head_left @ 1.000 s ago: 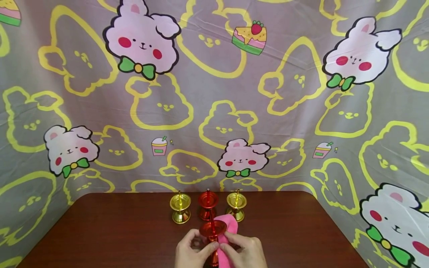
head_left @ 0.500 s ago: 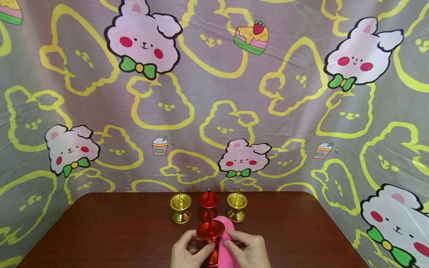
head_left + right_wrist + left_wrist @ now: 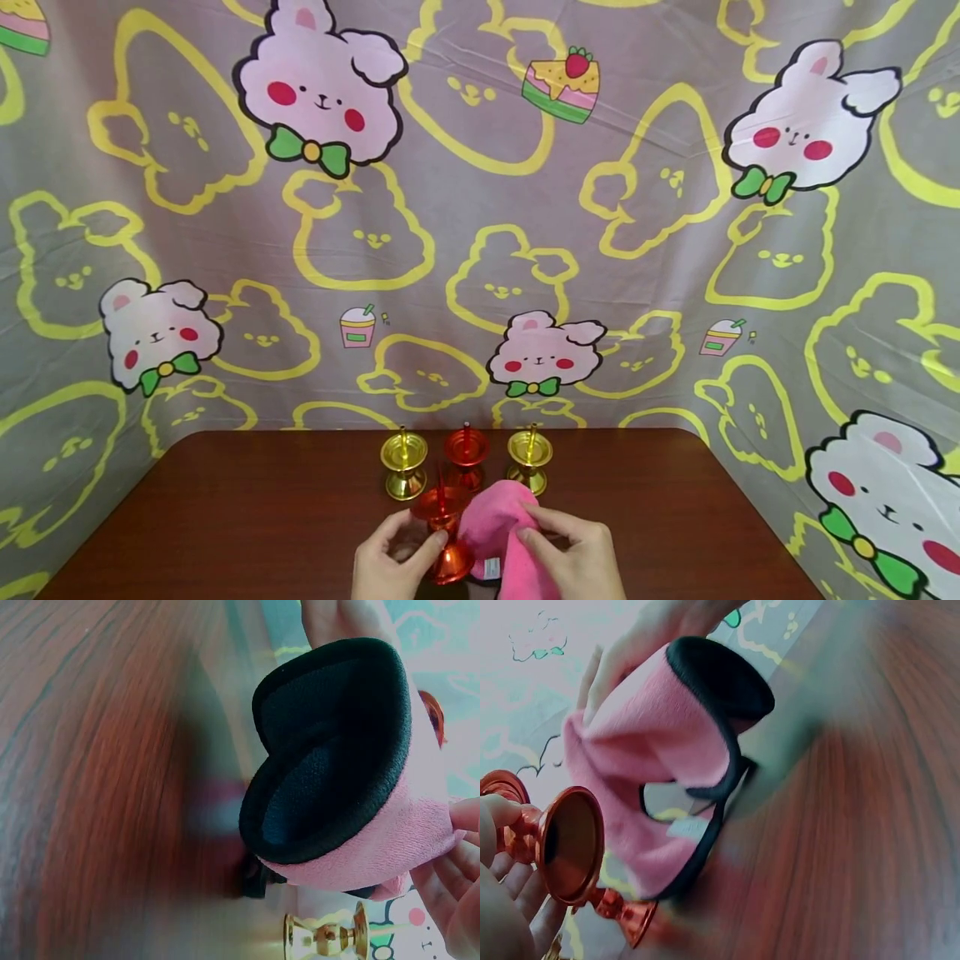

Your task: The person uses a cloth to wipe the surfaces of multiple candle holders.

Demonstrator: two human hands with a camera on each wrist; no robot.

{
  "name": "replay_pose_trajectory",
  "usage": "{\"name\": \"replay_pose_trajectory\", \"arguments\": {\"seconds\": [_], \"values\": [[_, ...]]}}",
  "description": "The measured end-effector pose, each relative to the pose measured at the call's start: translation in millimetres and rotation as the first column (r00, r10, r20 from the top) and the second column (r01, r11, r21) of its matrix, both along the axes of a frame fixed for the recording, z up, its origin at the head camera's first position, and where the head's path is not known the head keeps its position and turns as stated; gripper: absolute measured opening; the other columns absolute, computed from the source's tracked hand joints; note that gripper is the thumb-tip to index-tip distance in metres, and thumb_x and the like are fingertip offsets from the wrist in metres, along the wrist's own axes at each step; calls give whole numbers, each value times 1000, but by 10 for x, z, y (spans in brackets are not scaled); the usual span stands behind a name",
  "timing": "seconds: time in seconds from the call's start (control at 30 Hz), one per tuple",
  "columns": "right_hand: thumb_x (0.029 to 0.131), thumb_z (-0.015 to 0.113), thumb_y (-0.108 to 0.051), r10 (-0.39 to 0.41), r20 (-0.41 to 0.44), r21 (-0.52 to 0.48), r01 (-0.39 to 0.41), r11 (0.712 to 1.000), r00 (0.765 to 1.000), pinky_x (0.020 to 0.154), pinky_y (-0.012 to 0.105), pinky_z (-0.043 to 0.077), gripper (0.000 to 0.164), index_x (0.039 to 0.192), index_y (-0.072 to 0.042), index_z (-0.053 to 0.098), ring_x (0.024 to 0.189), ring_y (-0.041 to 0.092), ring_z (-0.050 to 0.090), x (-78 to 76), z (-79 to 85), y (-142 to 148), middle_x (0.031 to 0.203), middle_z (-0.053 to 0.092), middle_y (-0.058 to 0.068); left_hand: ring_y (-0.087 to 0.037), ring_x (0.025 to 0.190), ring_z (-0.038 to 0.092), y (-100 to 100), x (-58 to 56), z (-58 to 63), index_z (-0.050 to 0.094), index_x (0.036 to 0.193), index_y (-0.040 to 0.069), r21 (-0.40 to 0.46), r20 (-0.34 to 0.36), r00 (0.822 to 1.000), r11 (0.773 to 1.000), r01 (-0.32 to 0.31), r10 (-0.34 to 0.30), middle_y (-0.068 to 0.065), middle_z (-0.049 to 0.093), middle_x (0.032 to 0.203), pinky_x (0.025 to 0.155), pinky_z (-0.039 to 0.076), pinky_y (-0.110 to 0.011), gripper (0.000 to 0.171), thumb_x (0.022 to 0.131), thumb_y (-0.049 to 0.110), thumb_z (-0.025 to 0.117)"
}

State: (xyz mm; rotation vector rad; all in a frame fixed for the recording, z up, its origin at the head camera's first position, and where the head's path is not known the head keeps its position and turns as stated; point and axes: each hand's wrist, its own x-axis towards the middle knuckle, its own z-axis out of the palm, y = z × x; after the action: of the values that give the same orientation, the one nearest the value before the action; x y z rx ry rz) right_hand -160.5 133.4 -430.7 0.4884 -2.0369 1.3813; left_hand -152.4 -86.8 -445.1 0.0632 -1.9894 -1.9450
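as left hand (image 3: pixel 386 568) grips it, glossy red candlestick (image 3: pixel 444 525), flared base (image 3: pixel 453 567)

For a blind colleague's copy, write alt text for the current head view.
A person's left hand holds a red candle holder at a brown table, while the right hand pinches a pink cloth beside the holder. Farther back, a gold holder, a second red holder and another gold holder stand in a row before a cartoon-rabbit backdrop.
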Motion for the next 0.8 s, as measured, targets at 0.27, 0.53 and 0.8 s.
{"name": "replay_pose_trajectory", "arguments": {"seconds": [0.27, 0.53, 0.8], "values": [[65, 88, 7, -54, 27, -5, 54, 999, 998, 55, 18, 52, 30, 90, -10, 82, 64, 0, 66, -3, 9, 152, 83, 76, 0, -8, 73, 65, -243, -46, -28, 72, 100, -1, -17, 5, 982, 982, -188, 188, -5, 71, 84, 67, 53, -18, 31, 75, 8, 88], [67, 87, 8, -67, 75, -13, 68, 998, 995, 57, 18, 53, 29, 90, -8, 81, 66, 4, 67, 83, 48, 322, 82, 76, -1, -1, 75, 65, -621, -219, -66, 70, 103, -5, -25, -62, 942, 943, -331, 329, -3, 70, 84, 68, 51, -12, 29, 80, 3, 85], [65, 87, 9, -70, 4, 26, 69, 997, 998, 58, 16, 52, 30, 90, -7, 80, 68, -1, 67, 133, 8, 482, 77, 75, -2, 8, 79, 58, -994, -473, -157, 69, 108, -4, -135, -106, 907, 898, -418, 407, -16, 69, 96, 71, 47, -6, 31, 83, 6, 83]]}}
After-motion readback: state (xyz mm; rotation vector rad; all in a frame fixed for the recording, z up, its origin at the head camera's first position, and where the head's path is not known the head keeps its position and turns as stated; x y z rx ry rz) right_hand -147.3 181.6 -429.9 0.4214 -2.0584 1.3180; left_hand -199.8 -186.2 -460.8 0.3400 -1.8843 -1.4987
